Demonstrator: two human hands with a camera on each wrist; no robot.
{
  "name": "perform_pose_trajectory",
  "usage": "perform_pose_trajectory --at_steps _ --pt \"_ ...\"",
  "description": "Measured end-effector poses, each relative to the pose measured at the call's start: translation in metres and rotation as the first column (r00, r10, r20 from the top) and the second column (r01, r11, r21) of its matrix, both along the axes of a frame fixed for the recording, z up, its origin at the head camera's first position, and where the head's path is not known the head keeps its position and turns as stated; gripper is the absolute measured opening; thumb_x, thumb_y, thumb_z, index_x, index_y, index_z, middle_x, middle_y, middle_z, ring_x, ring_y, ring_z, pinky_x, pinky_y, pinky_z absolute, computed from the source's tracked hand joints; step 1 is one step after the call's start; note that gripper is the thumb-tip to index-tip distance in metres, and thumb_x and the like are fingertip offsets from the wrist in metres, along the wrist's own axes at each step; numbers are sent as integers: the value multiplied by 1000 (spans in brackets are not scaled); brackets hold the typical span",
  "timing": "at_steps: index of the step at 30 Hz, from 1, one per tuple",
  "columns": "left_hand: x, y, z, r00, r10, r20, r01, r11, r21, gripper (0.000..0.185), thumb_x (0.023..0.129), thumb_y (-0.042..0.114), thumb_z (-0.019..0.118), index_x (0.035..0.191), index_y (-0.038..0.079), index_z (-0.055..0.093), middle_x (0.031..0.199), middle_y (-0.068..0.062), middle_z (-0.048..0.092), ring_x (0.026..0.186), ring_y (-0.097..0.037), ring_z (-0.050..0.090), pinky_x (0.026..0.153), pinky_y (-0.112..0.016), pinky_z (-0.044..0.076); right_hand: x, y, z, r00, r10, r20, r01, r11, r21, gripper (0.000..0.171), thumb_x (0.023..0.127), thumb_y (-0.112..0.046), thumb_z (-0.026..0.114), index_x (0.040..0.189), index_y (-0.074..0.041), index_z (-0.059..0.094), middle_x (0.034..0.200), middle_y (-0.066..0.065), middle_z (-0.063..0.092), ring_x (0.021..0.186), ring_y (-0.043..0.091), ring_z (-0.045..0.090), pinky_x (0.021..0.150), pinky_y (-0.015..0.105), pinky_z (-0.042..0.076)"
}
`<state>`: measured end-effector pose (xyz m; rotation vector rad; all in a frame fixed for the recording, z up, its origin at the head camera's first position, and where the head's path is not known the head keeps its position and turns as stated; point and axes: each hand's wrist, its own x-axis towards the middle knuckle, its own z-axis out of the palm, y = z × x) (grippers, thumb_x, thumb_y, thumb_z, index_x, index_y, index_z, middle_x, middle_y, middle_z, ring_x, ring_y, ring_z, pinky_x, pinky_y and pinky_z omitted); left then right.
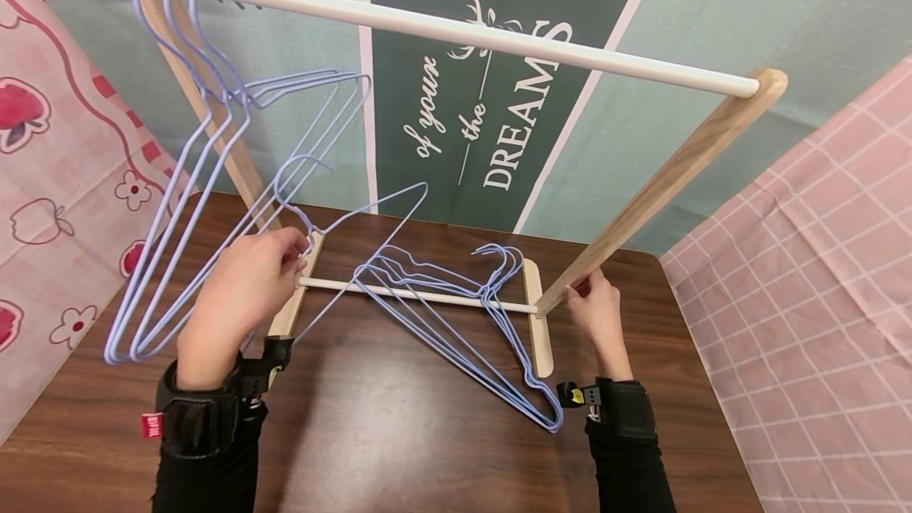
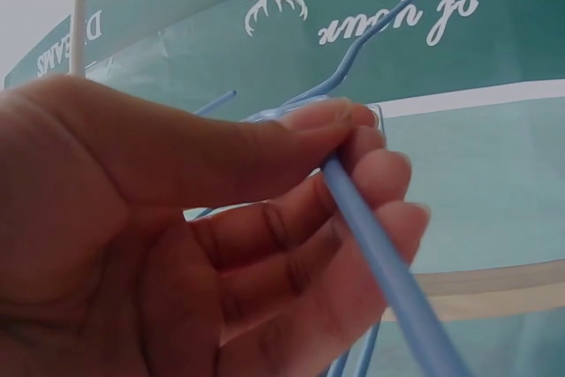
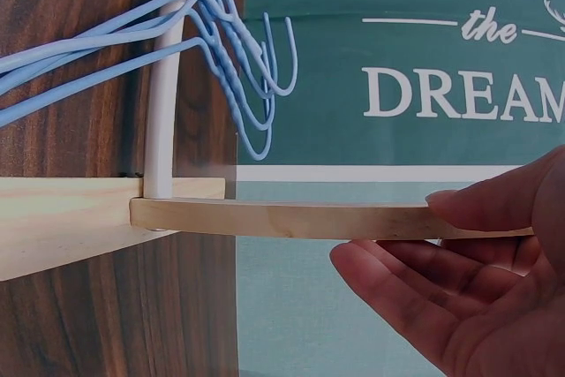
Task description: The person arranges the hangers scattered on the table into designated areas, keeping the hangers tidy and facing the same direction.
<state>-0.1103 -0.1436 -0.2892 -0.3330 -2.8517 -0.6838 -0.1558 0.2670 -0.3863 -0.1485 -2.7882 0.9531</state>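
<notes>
My left hand pinches a blue clothes hanger just below its hook. In the left wrist view, the hanger's wire runs out between thumb and fingertips. Its hook points up, below the rail and apart from it. With thumb and fingers, my right hand grips the right wooden upright of a garment rack, low down; the right wrist view shows the upright between thumb and fingers. Three blue hangers hang at the left end of the rack's white top rail.
Several more blue hangers lie bunched across the rack's lower white bar, beside the right wooden foot. The rack stands on a dark wood table. Pink cloths hang on both sides, with a green lettered cloth behind.
</notes>
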Motion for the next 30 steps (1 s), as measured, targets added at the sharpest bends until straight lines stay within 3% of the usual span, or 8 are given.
perform_pose_trajectory --at_steps 10,19,30 --pt "2 0 5 1000 13 -20 -12 1000 27 11 81 2 59 91 -2 61 79 -16 62 67 -33 56 63 -48 41 1 -1 1 1000 -6 -9 6 1000 5 18 82 -1 55 97 9 52 82 24 58 70 34 57 54 33 43" --pt "4 0 12 998 63 11 -63 997 32 9 82 4 58 91 3 62 78 -13 61 66 -36 54 55 -49 39 0 -1 2 1000 -11 6 11 1000 0 17 83 0 55 97 8 52 83 25 58 71 34 57 55 33 42" --pt "6 -1 15 996 84 -35 -83 996 35 8 81 4 58 89 3 62 76 -14 61 64 -37 54 53 -49 38 2 -1 1 1000 -3 3 3 1000 -8 18 83 -1 54 98 9 52 82 24 58 70 34 57 54 32 42"
